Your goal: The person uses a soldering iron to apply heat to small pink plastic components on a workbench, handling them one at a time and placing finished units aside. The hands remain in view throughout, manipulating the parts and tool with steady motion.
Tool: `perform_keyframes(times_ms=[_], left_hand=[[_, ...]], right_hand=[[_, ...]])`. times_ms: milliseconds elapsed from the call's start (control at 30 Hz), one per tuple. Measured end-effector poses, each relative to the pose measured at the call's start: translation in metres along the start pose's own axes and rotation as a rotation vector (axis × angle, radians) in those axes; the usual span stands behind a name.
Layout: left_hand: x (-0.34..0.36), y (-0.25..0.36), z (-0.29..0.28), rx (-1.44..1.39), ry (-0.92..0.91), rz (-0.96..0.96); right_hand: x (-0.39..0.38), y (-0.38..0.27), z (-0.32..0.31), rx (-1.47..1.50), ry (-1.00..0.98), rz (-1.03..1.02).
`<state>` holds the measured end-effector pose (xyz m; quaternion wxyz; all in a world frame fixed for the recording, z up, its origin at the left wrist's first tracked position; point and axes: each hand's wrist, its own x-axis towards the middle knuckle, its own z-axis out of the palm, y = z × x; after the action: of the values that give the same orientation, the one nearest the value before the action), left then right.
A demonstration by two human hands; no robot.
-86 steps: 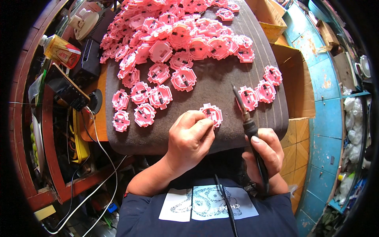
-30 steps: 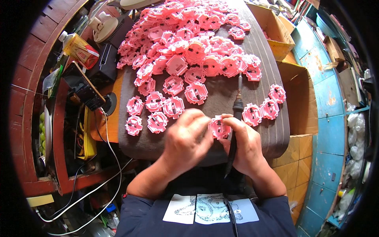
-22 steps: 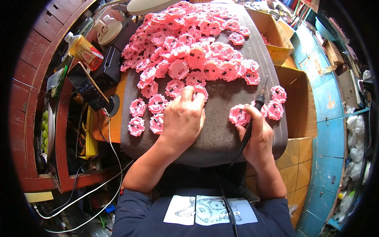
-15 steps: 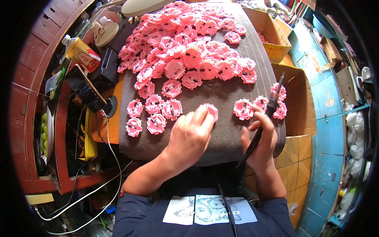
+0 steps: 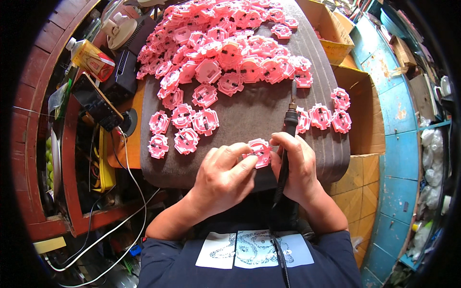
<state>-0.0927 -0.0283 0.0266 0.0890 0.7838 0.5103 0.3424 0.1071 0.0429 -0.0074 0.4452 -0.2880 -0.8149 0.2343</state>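
Note:
Close to the table's near edge, my left hand (image 5: 222,169) pinches a pink plastic part (image 5: 260,152) with a small dark piece in its middle. My right hand (image 5: 298,165) is closed round a corded soldering iron (image 5: 291,117), whose tip points away from me. The right thumb and forefinger reach the right side of the same pink part. Just beyond the iron stands a short row of similar pink parts (image 5: 320,116), one partly covered by the iron. Left of my left hand lies another small group of pink parts (image 5: 186,140).
A large heap of pink parts (image 5: 211,43) covers the far side of the dark-topped table (image 5: 249,108). Cardboard boxes (image 5: 357,105) stand along its right side. On the left are a propped phone (image 5: 96,103), a bottle (image 5: 92,60) and white cables (image 5: 144,201).
My left hand has drawn the pink part nearer to me and it now faces up. My right hand has moved left to meet it, with the iron swung more upright.

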Motion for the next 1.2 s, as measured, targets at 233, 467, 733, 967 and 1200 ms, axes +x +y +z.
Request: perform_keyframes(times_ms=[233, 467, 733, 967, 1200], left_hand=[[-0.001, -0.012, 0.011, 0.067, 0.079, 0.039], [-0.004, 0.000, 0.023, -0.208, 0.126, -0.060], [-0.001, -0.010, 0.027, -0.250, 0.096, -0.056], [0.001, -0.007, 0.030, -0.253, 0.134, -0.097], [0.002, -0.006, 0.036, -0.210, 0.175, -0.107]], right_hand=[[-0.003, -0.002, -0.005, 0.023, -0.027, -0.041], [-0.011, -0.010, 0.009, 0.053, 0.015, -0.053], [-0.013, -0.007, 0.014, 0.204, 0.056, -0.016], [-0.014, -0.008, 0.009, 0.196, -0.004, 0.044], [-0.023, -0.004, 0.011, 0.057, 0.168, -0.110]])
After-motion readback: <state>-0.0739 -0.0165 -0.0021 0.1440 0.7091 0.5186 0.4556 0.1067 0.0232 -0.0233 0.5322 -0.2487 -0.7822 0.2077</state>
